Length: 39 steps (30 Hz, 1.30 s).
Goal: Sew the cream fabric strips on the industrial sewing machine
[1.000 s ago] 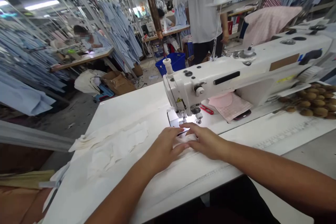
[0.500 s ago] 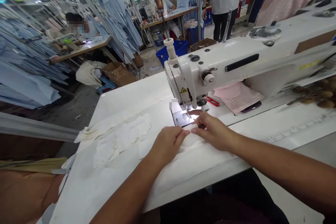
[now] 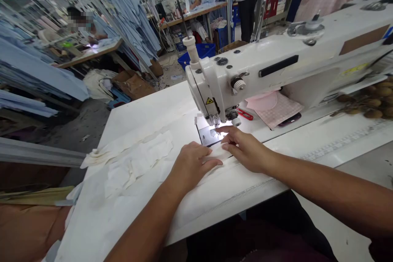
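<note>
A white fabric piece (image 3: 217,155) lies on the table just in front of the sewing machine (image 3: 211,86). My right hand (image 3: 247,151) pinches its edge between thumb and fingers, the index finger reaching towards the lit needle area. My left hand (image 3: 188,168) rests on the table at the fabric's left end, thumb spread away from the fingers. Under the presser foot, the metal needle plate (image 3: 207,136) is partly covered by my right fingers. Several white cloth pieces (image 3: 138,159) are laid out in overlapping rows to the left of my hands.
Behind the needle lies a red thread snipper (image 3: 245,114), beside pink checked fabric (image 3: 276,108) on a dark phone-like object (image 3: 290,119). Round brown fruit (image 3: 373,102) sits at the right. A ruler strip (image 3: 239,197) runs along the front edge. Co-workers sit beyond.
My left thumb has moved away from its fingers, opening that hand. The right hand has drawn the fabric edge up slightly. The whole view has shifted a little.
</note>
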Available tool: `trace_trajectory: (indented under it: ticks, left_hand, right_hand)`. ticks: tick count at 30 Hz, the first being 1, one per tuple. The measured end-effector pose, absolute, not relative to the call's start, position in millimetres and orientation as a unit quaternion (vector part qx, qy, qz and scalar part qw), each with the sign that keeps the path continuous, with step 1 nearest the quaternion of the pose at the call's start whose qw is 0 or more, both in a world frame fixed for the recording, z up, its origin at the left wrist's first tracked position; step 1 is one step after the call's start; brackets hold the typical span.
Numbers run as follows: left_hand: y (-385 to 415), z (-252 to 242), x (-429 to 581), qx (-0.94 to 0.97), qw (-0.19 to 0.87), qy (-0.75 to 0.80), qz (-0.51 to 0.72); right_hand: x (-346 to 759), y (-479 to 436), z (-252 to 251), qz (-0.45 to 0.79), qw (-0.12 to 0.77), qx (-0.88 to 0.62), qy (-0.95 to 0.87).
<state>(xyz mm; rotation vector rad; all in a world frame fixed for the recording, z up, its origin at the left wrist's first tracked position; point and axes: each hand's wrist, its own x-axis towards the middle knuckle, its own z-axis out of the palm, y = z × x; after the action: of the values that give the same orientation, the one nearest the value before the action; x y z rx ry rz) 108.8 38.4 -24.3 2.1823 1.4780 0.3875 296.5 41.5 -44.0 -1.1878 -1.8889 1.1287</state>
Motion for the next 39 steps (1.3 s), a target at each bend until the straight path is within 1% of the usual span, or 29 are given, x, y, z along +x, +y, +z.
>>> trace_trajectory:
  ticks: [4, 7, 16, 19, 26, 31, 39]
  left_hand:
    - [37.9, -26.6, 112.8, 0.763, 0.283, 0.544, 0.203]
    - [35.3, -28.1, 116.4, 0.754, 0.29, 0.556, 0.197]
    - [33.7, -24.3, 115.2, 0.746, 0.295, 0.568, 0.184]
    - [34.9, -24.6, 115.1, 0.729, 0.325, 0.571, 0.192]
    - [36.0, -26.1, 116.2, 0.683, 0.408, 0.547, 0.259]
    - [36.6, -27.0, 119.4, 0.659, 0.422, 0.561, 0.271]
    - [36.6, -25.9, 119.7, 0.618, 0.484, 0.547, 0.289]
  right_hand:
    - [294.1, 40.4, -44.7, 0.405, 0.323, -0.427, -0.741]
    - [293.0, 40.3, -45.3, 0.401, 0.327, -0.421, -0.745]
    - [294.7, 40.9, -46.5, 0.463, 0.315, -0.428, -0.709]
    - [295.0, 41.4, -45.2, 0.466, 0.318, -0.435, -0.701]
    - [294.4, 42.6, -43.2, 0.49, 0.323, -0.428, -0.687]
    - [294.1, 42.8, -41.8, 0.493, 0.324, -0.43, -0.683]
    - [294.4, 42.0, -41.8, 0.5, 0.336, -0.419, -0.679]
